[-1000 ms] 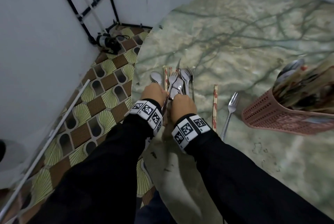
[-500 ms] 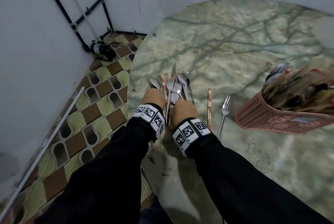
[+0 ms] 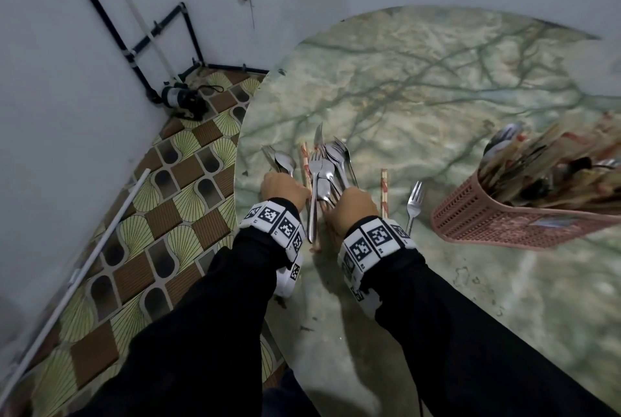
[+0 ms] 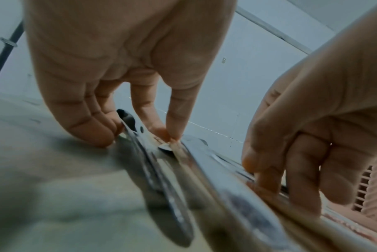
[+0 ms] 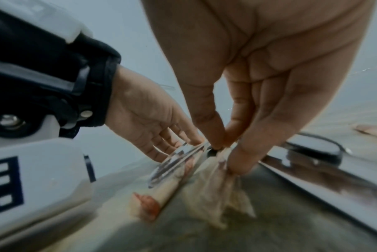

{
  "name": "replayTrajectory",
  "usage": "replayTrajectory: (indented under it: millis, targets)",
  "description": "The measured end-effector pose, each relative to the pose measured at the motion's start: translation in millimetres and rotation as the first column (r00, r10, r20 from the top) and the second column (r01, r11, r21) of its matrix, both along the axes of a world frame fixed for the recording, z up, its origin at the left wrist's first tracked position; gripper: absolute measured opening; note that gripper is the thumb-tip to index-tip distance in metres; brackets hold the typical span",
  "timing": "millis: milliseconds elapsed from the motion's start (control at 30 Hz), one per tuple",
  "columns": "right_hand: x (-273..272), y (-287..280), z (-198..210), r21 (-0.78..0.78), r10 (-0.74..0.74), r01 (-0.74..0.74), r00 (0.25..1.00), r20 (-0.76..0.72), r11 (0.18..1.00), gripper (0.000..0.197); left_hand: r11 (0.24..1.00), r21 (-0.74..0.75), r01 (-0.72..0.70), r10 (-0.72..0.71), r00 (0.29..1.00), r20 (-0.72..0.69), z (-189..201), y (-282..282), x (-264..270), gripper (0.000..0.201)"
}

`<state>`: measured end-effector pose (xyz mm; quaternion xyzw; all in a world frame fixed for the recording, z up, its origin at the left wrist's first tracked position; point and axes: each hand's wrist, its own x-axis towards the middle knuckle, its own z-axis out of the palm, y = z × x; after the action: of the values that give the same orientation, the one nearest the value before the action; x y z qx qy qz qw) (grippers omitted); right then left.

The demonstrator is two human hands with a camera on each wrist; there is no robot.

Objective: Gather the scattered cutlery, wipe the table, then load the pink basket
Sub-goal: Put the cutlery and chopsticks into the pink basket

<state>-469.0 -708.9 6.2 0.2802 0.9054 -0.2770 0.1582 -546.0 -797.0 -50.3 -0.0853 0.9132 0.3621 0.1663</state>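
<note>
A pile of steel spoons, forks and paper-wrapped chopsticks [image 3: 324, 169] lies near the left edge of the marbled table [image 3: 437, 97]. Both hands stand over its handle ends. My left hand [image 3: 285, 186] points its fingertips down; in the left wrist view the left hand [image 4: 140, 138] straddles a spoon handle [image 4: 137, 145], thumb and forefinger meeting on a chopstick packet. My right hand [image 3: 356, 205] pinches the handles from the right; the right hand [image 5: 221, 150] is seen closing thumb and fingers on metal and paper wrappers. The pink basket [image 3: 497, 226] lies tilted at the right, full of cutlery.
One wrapped chopstick pair [image 3: 384, 188] and a lone fork [image 3: 414, 203] lie between the pile and the basket. The table edge drops to a patterned tiled floor [image 3: 141, 225] on the left. Grey walls with black pipes [image 3: 134, 47] close the corner.
Both hands stay on the pile and hold it tighter together. The view has shifted slightly, while the loose fork, chopstick pair and basket lie as before.
</note>
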Motion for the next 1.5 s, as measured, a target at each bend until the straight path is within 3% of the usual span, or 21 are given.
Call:
replayTrajectory:
  millis: [300, 367, 467, 533, 700, 867, 933, 1000, 1067, 1133, 1267, 1500]
  targets:
    - [4, -1, -7, 0.046, 0.036, -0.034, 0.998, -0.044, 0.998, 0.009, 0.998, 0.048, 0.043, -0.042, 0.999, -0.023, 17, -1, 13, 0.017]
    - [5, 1, -4, 0.047, 0.044, -0.043, 0.999, -0.023, 0.998, 0.009, 0.994, 0.075, 0.074, -0.073, 0.997, -0.019, 24, -3, 16, 0.025]
    - [7, 5, 8, 0.057, 0.106, -0.108, 0.994, 0.034, 0.993, 0.024, 0.988, 0.134, 0.075, -0.072, 0.997, -0.022, 31, -9, 19, 0.027]
    - [9, 8, 21, 0.049, 0.180, -0.183, 0.981, 0.069, 0.982, 0.016, 0.986, 0.154, 0.061, -0.054, 0.997, -0.050, 37, -14, 21, 0.021]
    - [12, 20, 42, 0.031, 0.263, -0.270, 0.952, 0.156, 0.962, 0.026, 0.953, 0.303, -0.011, 0.037, 0.996, -0.079, 46, -31, 14, 0.011]
    - [24, 32, 56, 0.111, 0.301, -0.330, 0.929, 0.216, 0.937, 0.011, 0.894, 0.442, -0.080, 0.113, 0.992, -0.049, 47, -37, 12, 0.017]
    - [30, 38, 59, 0.129, 0.303, -0.339, 0.923, 0.239, 0.932, 0.018, 0.870, 0.473, -0.138, 0.165, 0.986, -0.016, 47, -36, 12, 0.019]
    - [34, 45, 63, 0.097, 0.301, -0.335, 0.918, 0.258, 0.937, 0.023, 0.880, 0.451, -0.151, 0.171, 0.985, -0.003, 47, -32, 15, 0.016]
    - [35, 53, 67, 0.049, 0.315, -0.333, 0.924, 0.219, 0.942, 0.016, 0.904, 0.396, -0.163, 0.168, 0.986, 0.022, 45, -29, 19, 0.029]
    - [33, 57, 66, -0.029, 0.273, -0.271, 0.959, 0.080, 0.962, 0.012, 0.939, 0.315, -0.136, 0.135, 0.991, 0.025, 41, -28, 22, 0.031]
    - [19, 47, 41, -0.130, 0.037, -0.061, 0.984, -0.175, 0.990, 0.005, 0.984, 0.171, -0.049, 0.051, 0.999, -0.009, 32, -22, 24, 0.012]
    - [-18, 45, 0, 0.075, 0.074, -0.067, 0.993, -0.097, 0.995, 0.016, 0.997, 0.070, -0.036, 0.039, 0.998, -0.042, 26, -16, 17, 0.011]
